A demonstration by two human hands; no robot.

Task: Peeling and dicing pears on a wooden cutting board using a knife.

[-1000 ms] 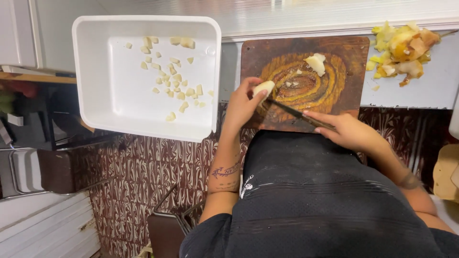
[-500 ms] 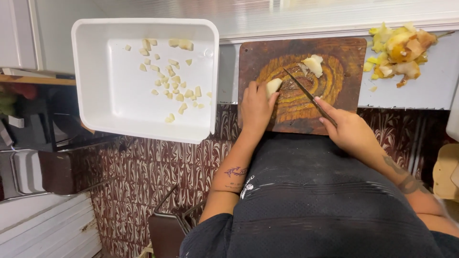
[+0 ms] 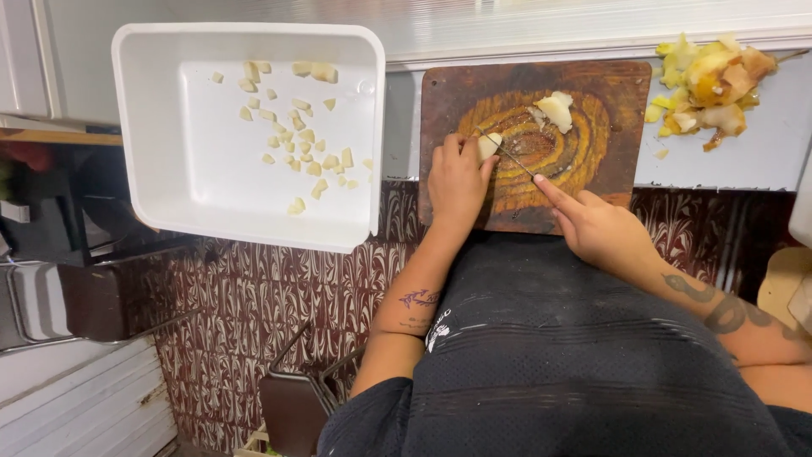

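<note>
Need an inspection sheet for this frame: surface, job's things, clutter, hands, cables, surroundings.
Surface: pale counter, edge only in view.
Job's things: brown cutting board with a pale food piece; white tray holding small pale cubes.
Clutter: yellow peel pile right of the board.
Hands: left hand pins a small piece; right hand holds a knife against it.
Cables: nothing seen.
Surroundings: marbled brown panel below the counter.

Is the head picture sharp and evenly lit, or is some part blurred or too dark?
Head view: bright, even light on the white tray and cutting board; the knife by the right hand is thin and hard to make out; the lower left corner is dim; straight edges bow slightly near the frame's border.
</note>
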